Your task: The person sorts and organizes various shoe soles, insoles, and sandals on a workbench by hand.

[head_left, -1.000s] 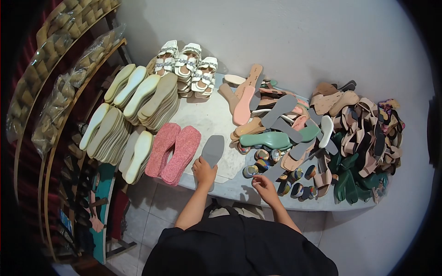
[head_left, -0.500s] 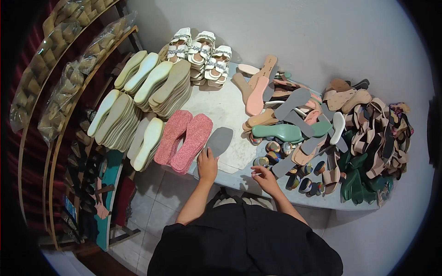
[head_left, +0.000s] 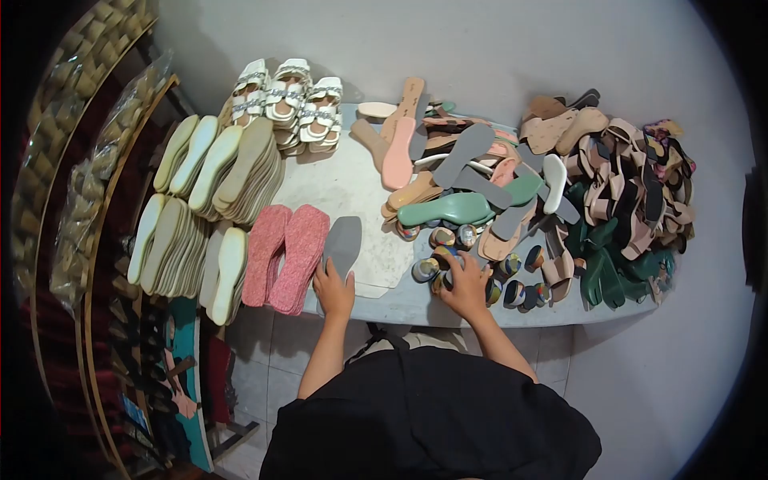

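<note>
A flat grey sole (head_left: 344,242) lies at the table's front beside the pink insoles. My left hand (head_left: 334,296) is closed on its near end, fingers on one edge and thumb on the other. To the right, small rounded heels (head_left: 512,293) with multicoloured patterns stand in a cluster. My right hand (head_left: 466,290) reaches among them, fingers and thumb curled round one patterned heel (head_left: 442,280), which they partly cover. Two stacks of speckled pink insoles (head_left: 300,256) stand left of my left hand.
Cream and beige insole stacks (head_left: 178,248) fill the table's left, with white sandals (head_left: 286,100) behind. A green sole (head_left: 448,210) and mixed soles lie right of centre. Sandals and straps (head_left: 624,192) are heaped farther right. A wooden shelf (head_left: 132,132) with bagged pieces stands left.
My right hand has moved forward onto the patterned heels and closed round one. The grey sole has turned more upright in view, with my left hand at its near end. The camera view has shifted.
</note>
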A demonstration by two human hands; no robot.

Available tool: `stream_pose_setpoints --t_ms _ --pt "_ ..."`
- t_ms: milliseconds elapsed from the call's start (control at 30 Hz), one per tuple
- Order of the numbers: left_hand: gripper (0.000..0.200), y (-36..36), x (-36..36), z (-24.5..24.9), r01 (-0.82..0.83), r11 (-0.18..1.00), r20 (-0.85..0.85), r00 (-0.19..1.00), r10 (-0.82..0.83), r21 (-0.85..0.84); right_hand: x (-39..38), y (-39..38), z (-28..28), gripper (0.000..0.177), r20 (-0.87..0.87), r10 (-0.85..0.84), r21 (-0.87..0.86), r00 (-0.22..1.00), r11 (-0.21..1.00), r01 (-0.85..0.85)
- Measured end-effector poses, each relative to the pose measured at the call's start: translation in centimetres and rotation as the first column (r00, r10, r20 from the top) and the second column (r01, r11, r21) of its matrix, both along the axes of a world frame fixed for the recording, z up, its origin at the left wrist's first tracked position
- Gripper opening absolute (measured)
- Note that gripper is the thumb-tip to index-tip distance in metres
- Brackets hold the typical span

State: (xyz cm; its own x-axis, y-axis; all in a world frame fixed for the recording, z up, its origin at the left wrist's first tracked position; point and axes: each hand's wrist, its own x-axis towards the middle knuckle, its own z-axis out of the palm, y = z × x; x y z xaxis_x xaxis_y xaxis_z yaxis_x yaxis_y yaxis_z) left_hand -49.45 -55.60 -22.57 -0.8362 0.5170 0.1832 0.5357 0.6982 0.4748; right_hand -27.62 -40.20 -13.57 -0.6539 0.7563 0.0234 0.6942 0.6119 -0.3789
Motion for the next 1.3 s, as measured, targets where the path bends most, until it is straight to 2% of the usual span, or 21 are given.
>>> stream_pose_setpoints --t_ms 100,133,200,233,300,333,467,533,567,633,667,733,767,800,900,933,1033,1100,1167,1233,1300 --pt "0.056 -1.3 1.4 0.2 0.148 0.988 -0.075 0.987 -0.144 0.051 2.8 2.1 -3.6 0.063 0.174 -0.003 0.038 0.985 0.999 -0.004" --pt "0.052 -1.7 1.9 0.6 0.195 0.978 -0.052 0.980 -0.191 0.078 3.3 1.9 -3.2 0.055 0.187 0.030 0.094 0.982 0.994 -0.049" --pt "0.045 -1.8 2.6 1.7 0.278 0.951 -0.012 0.960 -0.279 0.136 3.7 2.0 -2.8 0.044 0.058 0.022 0.130 0.998 0.991 -0.029" --pt "0.041 -1.4 2.7 2.4 0.302 0.928 0.075 0.943 -0.325 0.219 3.8 2.1 -2.5 0.039 -0.006 0.022 0.147 1.000 0.989 -0.021" --pt "0.033 -0.6 2.7 4.1 0.320 0.867 0.234 0.874 -0.426 0.382 3.8 2.8 -0.2 0.029 -0.267 -0.047 0.114 0.963 0.990 0.080" --pt "0.030 0.1 2.8 4.8 0.331 0.856 0.256 0.855 -0.450 0.398 3.8 3.3 1.6 0.025 -0.390 -0.081 0.089 0.917 0.988 0.125" --pt "0.021 3.9 4.2 7.6 0.324 0.785 0.377 0.739 -0.559 0.528 4.7 5.3 6.6 0.021 -0.732 -0.255 -0.037 0.632 0.941 0.337" --pt "0.023 5.8 4.9 8.2 0.329 0.756 0.462 0.633 -0.621 0.566 4.9 4.9 9.8 0.020 -0.858 -0.266 -0.143 0.438 0.945 0.293" --pt "0.027 6.8 5.4 8.4 0.248 0.728 0.550 0.514 -0.658 0.639 5.0 4.5 11.4 0.019 -0.891 -0.272 -0.187 0.365 0.950 0.250" --pt "0.034 8.7 6.3 9.9 0.050 0.681 0.655 0.234 -0.719 0.730 6.7 4.5 11.1 0.016 -0.750 0.011 0.120 0.662 0.985 0.120" --pt "0.045 9.2 6.4 11.2 0.042 0.741 0.737 0.088 -0.671 0.670 6.4 4.3 11.1 0.023 -0.753 0.209 0.199 0.623 0.976 -0.087" --pt "0.048 10.1 6.9 12.3 -0.113 0.713 0.674 -0.250 -0.695 0.692 5.5 3.2 10.4 0.039 -0.512 0.405 0.215 0.757 0.914 -0.343" --pt "0.050 10.4 7.1 12.8 -0.193 0.706 0.601 -0.404 -0.690 0.681 5.2 2.9 8.4 0.041 -0.373 0.533 0.268 0.759 0.846 -0.462" --pt "0.048 10.7 7.3 13.3 -0.272 0.698 0.540 -0.474 -0.696 0.662 4.7 2.3 6.8 0.039 -0.335 0.591 0.241 0.734 0.807 -0.540" --pt "0.045 11.0 8.5 11.0 0.004 0.760 0.760 -0.005 -0.650 0.650 4.1 1.5 5.9 0.036 -0.294 0.645 0.108 0.705 0.756 -0.646" --pt "0.038 10.7 8.8 10.3 -0.054 0.780 0.782 0.037 -0.622 0.623 4.4 1.8 6.2 0.035 -0.342 0.618 0.049 0.708 0.764 -0.644" --pt "0.035 9.9 8.7 8.7 -0.107 0.826 0.830 0.149 -0.537 0.553 5.5 5.1 3.6 0.037 -0.588 0.316 -0.126 0.745 0.874 -0.470" --pt "0.037 9.2 8.4 7.0 -0.109 0.826 0.822 0.237 -0.518 0.553 6.1 8.4 1.4 0.043 -0.484 -0.066 -0.298 0.872 0.950 -0.094" --pt "0.043 8.9 8.5 6.6 -0.106 0.824 0.799 0.341 -0.496 0.557 6.3 12.4 -2.2 0.058 -0.379 -0.285 -0.121 0.881 0.959 0.258" --pt "0.052 8.6 9.1 7.0 -0.094 0.826 0.762 0.454 -0.462 0.556 6.0 14.7 -2.7 0.072 -0.239 -0.400 -0.103 0.885 0.917 0.386" --pt "0.061 8.2 10.1 8.3 0.026 0.844 0.667 0.601 -0.441 0.535 5.5 16.2 -2.7 0.082 -0.091 -0.471 -0.079 0.877 0.882 0.465"
